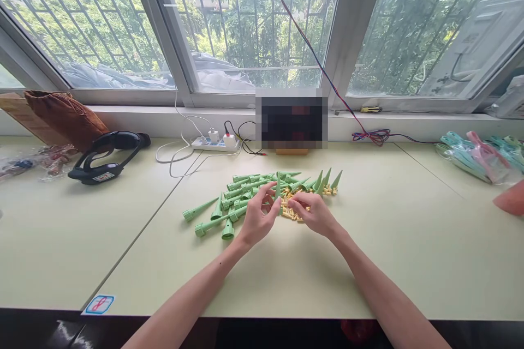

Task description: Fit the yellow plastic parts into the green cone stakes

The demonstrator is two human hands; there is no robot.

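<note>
My left hand [257, 219] grips a green plastic plant watering spike [278, 187] between thumb and fingers, its point upward. Just to the right, my right hand [318, 216] is closed in a pinch over the small yellow plastic pieces [291, 216]; what sits between its fingertips is too small to make out. More green watering spikes [215, 223] lie in a loose heap to the left of and behind my left hand. Beyond my right hand, a few green spikes [335, 181] stand point up with yellow pieces at their bases.
A power strip [215, 144] with white cables lies by the window. Behind the heap is a pixelated dark block [292, 122]. A black headset [107, 158] and a brown pouch [65, 120] are at left. Bagged teal and pink items [478, 155] lie at right.
</note>
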